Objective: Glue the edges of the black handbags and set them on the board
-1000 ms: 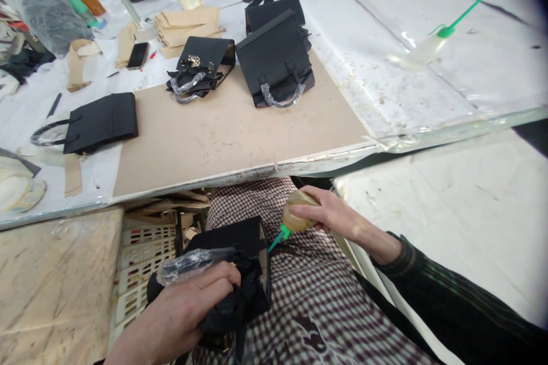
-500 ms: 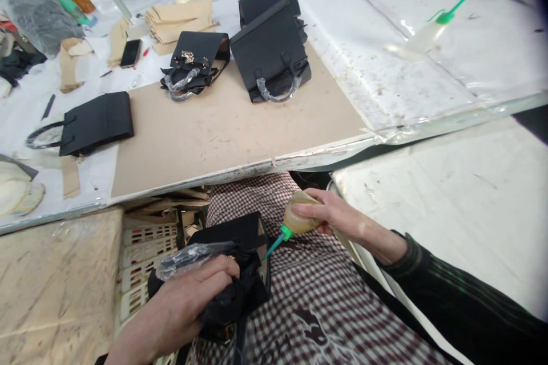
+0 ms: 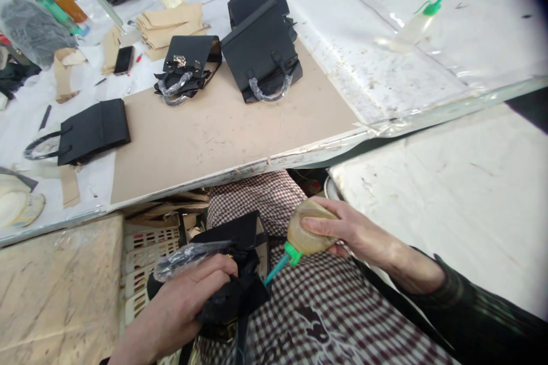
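The left hand, toward seven o'clock, is closed around a black handbag held near six o'clock over the checked apron. The right hand, at four o'clock, grips a squeeze bottle, its tip slanting toward eight o'clock at the handbag's edge; contact is unclear. On the tabletop, a phone lies at ten o'clock, another bottle at two.

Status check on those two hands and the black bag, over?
Left hand gripping black bag. Right hand holding squeeze bottle, green nozzle angled at bag's side; contact unclear. Clear plastic wrap by left hand, away from nozzle.
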A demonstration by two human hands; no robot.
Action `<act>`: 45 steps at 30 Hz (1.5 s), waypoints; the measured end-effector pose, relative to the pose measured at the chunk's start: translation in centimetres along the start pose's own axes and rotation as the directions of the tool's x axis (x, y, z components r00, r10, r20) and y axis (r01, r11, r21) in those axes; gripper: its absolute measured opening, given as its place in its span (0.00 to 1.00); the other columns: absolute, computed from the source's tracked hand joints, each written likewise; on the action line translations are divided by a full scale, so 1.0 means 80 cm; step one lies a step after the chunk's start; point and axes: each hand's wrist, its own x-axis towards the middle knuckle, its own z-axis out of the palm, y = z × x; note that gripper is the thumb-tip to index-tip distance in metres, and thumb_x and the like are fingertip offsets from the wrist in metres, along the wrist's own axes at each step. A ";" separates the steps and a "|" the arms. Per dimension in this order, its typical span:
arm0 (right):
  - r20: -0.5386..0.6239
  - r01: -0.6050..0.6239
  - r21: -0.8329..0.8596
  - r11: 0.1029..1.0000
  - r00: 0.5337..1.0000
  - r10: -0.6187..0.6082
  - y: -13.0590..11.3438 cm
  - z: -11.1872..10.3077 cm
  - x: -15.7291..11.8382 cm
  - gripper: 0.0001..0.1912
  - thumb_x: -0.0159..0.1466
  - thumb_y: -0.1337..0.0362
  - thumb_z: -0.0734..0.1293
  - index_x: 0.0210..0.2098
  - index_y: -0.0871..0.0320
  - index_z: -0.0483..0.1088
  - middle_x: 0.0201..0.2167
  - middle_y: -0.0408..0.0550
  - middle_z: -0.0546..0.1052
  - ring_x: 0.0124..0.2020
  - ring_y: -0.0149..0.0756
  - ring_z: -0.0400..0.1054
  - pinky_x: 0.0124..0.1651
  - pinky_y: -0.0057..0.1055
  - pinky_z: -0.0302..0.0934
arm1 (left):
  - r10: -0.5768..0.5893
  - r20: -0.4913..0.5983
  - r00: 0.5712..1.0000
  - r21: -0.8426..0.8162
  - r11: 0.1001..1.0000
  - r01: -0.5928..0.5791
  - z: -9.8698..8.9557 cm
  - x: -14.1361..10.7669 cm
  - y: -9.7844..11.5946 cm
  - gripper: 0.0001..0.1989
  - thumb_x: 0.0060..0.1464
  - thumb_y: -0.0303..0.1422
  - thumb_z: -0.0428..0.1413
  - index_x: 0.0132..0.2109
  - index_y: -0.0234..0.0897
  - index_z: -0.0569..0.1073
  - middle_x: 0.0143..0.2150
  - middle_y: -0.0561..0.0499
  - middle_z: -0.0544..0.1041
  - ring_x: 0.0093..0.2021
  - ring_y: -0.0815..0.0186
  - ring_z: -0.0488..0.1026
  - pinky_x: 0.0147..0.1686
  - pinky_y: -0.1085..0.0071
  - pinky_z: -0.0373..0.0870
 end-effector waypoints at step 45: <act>-0.141 0.129 -0.033 0.991 0.981 -0.132 0.011 0.000 -0.010 0.24 0.62 0.43 0.73 0.47 0.55 0.72 0.28 0.43 0.72 0.23 0.30 0.65 0.20 0.23 0.55 | 0.047 -0.136 0.990 -0.012 0.999 -0.049 -0.004 0.002 -0.006 0.21 0.54 0.12 0.46 0.46 0.43 0.65 0.49 0.52 0.73 0.49 0.68 0.72 0.49 0.74 0.63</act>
